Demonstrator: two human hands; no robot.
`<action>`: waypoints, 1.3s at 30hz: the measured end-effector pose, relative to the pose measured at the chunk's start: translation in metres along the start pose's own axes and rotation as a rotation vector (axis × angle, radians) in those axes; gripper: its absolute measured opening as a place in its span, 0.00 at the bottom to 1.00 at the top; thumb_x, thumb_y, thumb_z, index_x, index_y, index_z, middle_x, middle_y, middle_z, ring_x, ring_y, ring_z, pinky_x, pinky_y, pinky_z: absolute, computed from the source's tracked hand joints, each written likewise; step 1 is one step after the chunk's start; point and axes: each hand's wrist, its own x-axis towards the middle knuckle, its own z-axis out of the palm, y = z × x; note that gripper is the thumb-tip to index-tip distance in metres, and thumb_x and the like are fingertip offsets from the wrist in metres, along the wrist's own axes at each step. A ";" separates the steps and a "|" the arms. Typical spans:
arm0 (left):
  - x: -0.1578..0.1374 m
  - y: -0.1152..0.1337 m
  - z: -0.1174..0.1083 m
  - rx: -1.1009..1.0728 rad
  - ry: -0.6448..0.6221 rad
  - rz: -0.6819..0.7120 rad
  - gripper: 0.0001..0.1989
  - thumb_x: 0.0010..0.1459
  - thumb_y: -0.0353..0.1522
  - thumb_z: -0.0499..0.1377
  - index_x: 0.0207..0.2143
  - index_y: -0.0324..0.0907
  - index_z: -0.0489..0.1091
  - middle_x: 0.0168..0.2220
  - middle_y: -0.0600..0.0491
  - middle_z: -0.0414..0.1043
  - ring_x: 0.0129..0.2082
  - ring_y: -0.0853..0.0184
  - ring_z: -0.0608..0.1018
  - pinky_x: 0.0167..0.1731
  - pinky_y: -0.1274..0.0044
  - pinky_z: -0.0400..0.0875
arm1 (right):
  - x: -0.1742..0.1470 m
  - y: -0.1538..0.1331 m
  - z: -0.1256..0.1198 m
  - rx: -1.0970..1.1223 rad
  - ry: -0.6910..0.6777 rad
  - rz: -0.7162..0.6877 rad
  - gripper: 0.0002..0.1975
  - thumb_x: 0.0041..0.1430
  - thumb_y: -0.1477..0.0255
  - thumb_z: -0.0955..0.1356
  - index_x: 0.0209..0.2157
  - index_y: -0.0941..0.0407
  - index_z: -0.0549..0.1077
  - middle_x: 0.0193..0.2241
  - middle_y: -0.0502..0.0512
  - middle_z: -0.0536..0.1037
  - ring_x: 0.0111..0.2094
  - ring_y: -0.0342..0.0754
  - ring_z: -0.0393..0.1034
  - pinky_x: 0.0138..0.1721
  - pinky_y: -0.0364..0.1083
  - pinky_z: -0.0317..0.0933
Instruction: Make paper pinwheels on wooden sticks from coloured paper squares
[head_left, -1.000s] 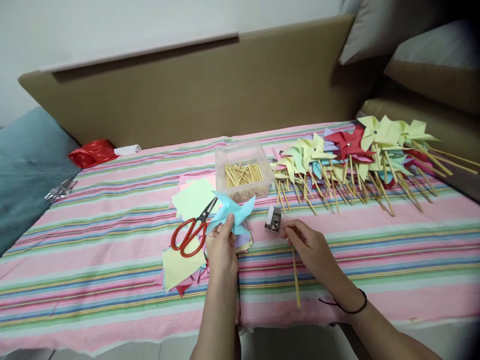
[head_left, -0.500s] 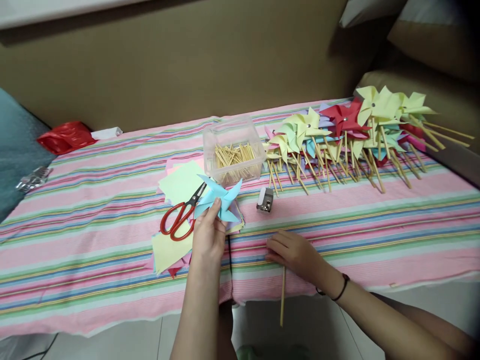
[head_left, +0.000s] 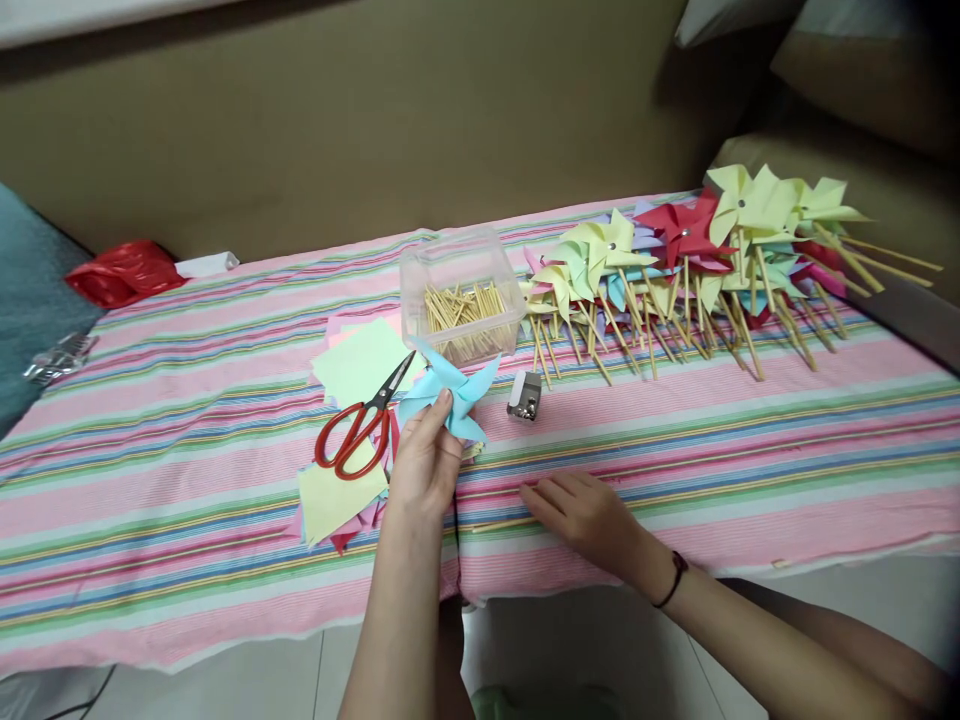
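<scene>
Grips a light-blue, four-bladed folded-paper pinwheel head point(head_left: 459, 393) in the left hand point(head_left: 429, 455) — clamped between thumb and fingers, thumb near its middle. Holds the right hand point(head_left: 591, 520) on or just above the pink striped cloth point(head_left: 187, 430), fingers bent leftward; cannot tell if closed on anything, the underside being hidden. Just beyond, between hands and box: a small grey container of shiny metal pieces point(head_left: 524, 396). Left of the pinwheel head, red-handled scissors point(head_left: 352, 440) across pale-green and yellow paper squares point(head_left: 341, 500). Behind, a clear plastic box point(head_left: 457, 248) of short, straw-coloured sticks point(head_left: 469, 306) — then, rightward, heaped multicoloured paper pinwheels point(head_left: 686, 236).
</scene>
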 end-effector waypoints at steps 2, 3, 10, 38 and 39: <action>-0.001 -0.002 0.003 -0.013 -0.029 -0.053 0.02 0.52 0.24 0.62 0.30 0.37 0.74 0.27 0.54 0.78 0.25 0.73 0.78 0.32 0.81 0.76 | 0.001 -0.006 -0.002 -0.033 -0.013 0.011 0.10 0.62 0.81 0.63 0.44 0.58 0.70 0.28 0.53 0.77 0.27 0.47 0.67 0.28 0.47 0.54; -0.002 -0.002 0.005 -0.020 -0.041 -0.078 0.02 0.52 0.24 0.62 0.30 0.38 0.74 0.27 0.54 0.78 0.26 0.73 0.78 0.31 0.81 0.75 | 0.001 -0.010 -0.002 -0.043 -0.028 0.031 0.11 0.61 0.81 0.63 0.45 0.58 0.70 0.29 0.53 0.77 0.27 0.47 0.68 0.27 0.47 0.53; -0.004 -0.009 0.009 -0.083 -0.114 -0.113 0.04 0.50 0.26 0.65 0.28 0.40 0.72 0.28 0.56 0.76 0.29 0.73 0.77 0.33 0.81 0.73 | -0.005 -0.022 -0.007 0.022 -0.144 0.141 0.05 0.60 0.76 0.65 0.39 0.59 0.70 0.35 0.58 0.77 0.28 0.49 0.68 0.26 0.48 0.55; -0.010 -0.033 0.017 0.140 -0.489 0.081 0.08 0.39 0.27 0.71 0.23 0.43 0.75 0.36 0.57 0.70 0.24 0.75 0.76 0.30 0.78 0.73 | 0.027 0.024 -0.048 1.364 0.318 0.814 0.07 0.60 0.71 0.65 0.38 0.52 0.74 0.25 0.49 0.71 0.31 0.46 0.68 0.32 0.44 0.62; -0.011 -0.034 0.017 0.158 -0.492 0.092 0.08 0.39 0.27 0.71 0.23 0.43 0.75 0.36 0.57 0.70 0.24 0.74 0.76 0.29 0.78 0.73 | 0.026 0.024 -0.049 1.356 0.321 0.803 0.07 0.60 0.71 0.65 0.38 0.52 0.75 0.26 0.49 0.72 0.32 0.47 0.69 0.33 0.44 0.62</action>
